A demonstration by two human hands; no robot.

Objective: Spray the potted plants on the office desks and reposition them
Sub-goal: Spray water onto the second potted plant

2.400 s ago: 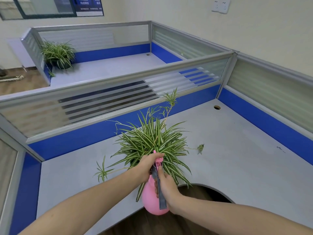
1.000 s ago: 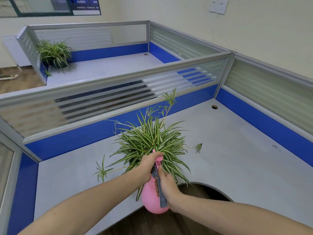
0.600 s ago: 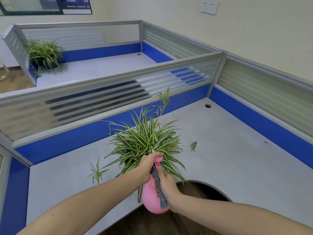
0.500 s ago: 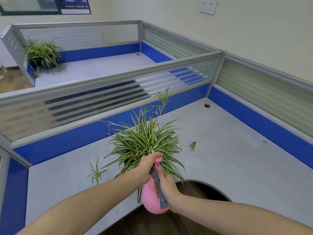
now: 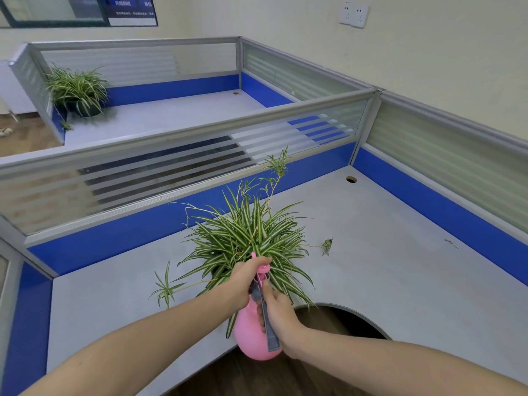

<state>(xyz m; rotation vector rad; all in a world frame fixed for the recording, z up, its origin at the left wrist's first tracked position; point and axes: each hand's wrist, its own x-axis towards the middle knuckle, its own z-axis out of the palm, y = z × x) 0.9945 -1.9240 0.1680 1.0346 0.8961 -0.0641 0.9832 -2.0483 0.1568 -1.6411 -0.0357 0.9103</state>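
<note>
Both hands stay wrapped around the pink spray bottle (image 5: pixel 251 335): left hand (image 5: pixel 243 281) at its neck, right hand (image 5: pixel 281 312) on the grey trigger, aimed at the spider plant (image 5: pixel 245 232) on the near table (image 5: pixel 400 252). Nothing has shifted; the far spider plant (image 5: pixel 75 87) remains on its table.

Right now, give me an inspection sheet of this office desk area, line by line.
Surface: grey near desk, bare apart from the plant; round cable hole at the back corner.
Job's things: near spider plant on the near desk; pink spray bottle aimed at it; far spider plant on the far desk.
Clutter: small dark mark on the near desk.
Hands: left hand on the bottle's top, right hand around its body.
Cables: nothing seen.
Surroundings: blue and frosted partitions; wall socket.
</note>
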